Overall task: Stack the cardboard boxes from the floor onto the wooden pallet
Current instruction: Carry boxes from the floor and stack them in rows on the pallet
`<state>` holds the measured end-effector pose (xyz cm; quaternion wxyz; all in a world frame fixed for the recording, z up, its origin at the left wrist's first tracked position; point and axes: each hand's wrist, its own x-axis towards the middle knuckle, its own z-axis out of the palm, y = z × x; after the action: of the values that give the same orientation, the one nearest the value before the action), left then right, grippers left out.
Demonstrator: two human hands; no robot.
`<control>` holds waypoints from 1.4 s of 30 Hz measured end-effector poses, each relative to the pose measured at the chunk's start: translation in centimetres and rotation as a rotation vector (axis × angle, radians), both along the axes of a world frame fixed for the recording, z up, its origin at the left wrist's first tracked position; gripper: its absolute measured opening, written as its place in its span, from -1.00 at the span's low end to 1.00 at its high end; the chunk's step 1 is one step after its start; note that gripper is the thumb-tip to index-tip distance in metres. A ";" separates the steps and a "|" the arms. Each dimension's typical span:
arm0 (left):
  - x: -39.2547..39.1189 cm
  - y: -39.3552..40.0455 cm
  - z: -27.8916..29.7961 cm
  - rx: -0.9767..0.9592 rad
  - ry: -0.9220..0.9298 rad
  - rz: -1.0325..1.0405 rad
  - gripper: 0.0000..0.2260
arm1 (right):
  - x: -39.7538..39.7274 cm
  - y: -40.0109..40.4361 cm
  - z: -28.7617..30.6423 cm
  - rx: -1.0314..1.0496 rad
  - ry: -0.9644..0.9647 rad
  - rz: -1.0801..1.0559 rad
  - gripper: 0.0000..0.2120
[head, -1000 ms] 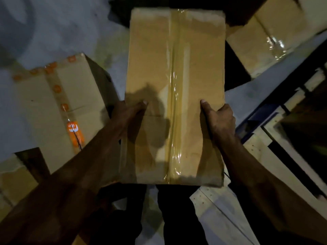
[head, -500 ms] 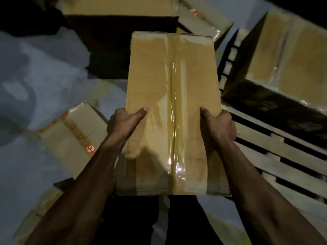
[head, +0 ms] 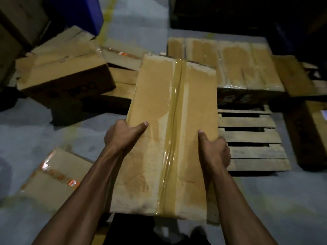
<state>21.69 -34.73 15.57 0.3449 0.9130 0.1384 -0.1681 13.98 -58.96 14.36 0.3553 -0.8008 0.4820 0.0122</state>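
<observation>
I carry a long cardboard box (head: 159, 131) sealed with clear tape down its middle, held up in front of me. My left hand (head: 122, 137) grips its left side, thumb lying on the top face. My right hand (head: 215, 149) grips the right side the same way. The wooden pallet (head: 251, 138) lies on the floor to the right, partly hidden behind the box. A row of taped cardboard boxes (head: 235, 66) stands on the pallet's far part.
A tilted cardboard box (head: 63, 68) lies at the left rear, with flatter boxes (head: 122, 73) beside it. A box with orange tape (head: 51, 177) lies on the grey floor at the lower left. Another box (head: 313, 131) stands right of the pallet. A blue object (head: 83, 13) is far back.
The view has swung up and to the right, so the whole pallet and its boxes come into sight. The box stays gripped in both hands.
</observation>
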 end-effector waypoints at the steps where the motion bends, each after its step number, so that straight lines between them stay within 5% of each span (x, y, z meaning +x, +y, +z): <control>1: -1.0 -1.7 0.4 0.006 -0.008 -0.027 -0.47 | -1.5 -1.6 0.4 0.001 0.002 -0.026 -0.34; 8: -9.4 -14.0 4.0 0.036 -0.036 -0.134 -0.21 | -11.6 -12.7 3.4 0.021 -0.046 -0.116 -0.34; 16: -15.5 -27.0 6.5 0.026 -0.039 -0.182 -0.42 | -20.3 -25.1 6.5 0.027 -0.066 -0.176 -0.38; 20: -16.1 -33.2 7.8 -0.015 -0.052 -0.242 -0.28 | -21.8 -31.0 8.5 -0.004 -0.096 -0.197 -0.40; 31: -8.9 -52.8 4.0 -0.116 -0.058 -0.259 -0.29 | -16.2 -49.3 5.6 -0.064 -0.107 -0.273 -0.40; 35: -6.0 -58.5 2.5 -0.112 -0.049 -0.228 -0.46 | -12.3 -55.3 4.3 -0.061 -0.065 -0.243 -0.39; 42: -3.4 -65.7 1.5 -0.110 -0.004 -0.171 -0.37 | -7.5 -63.8 2.6 -0.037 -0.009 -0.157 -0.37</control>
<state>18.29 -100.40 17.03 0.3792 0.9015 0.0497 -0.2027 6.48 -122.77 17.00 0.3425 -0.7670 0.5419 -0.0283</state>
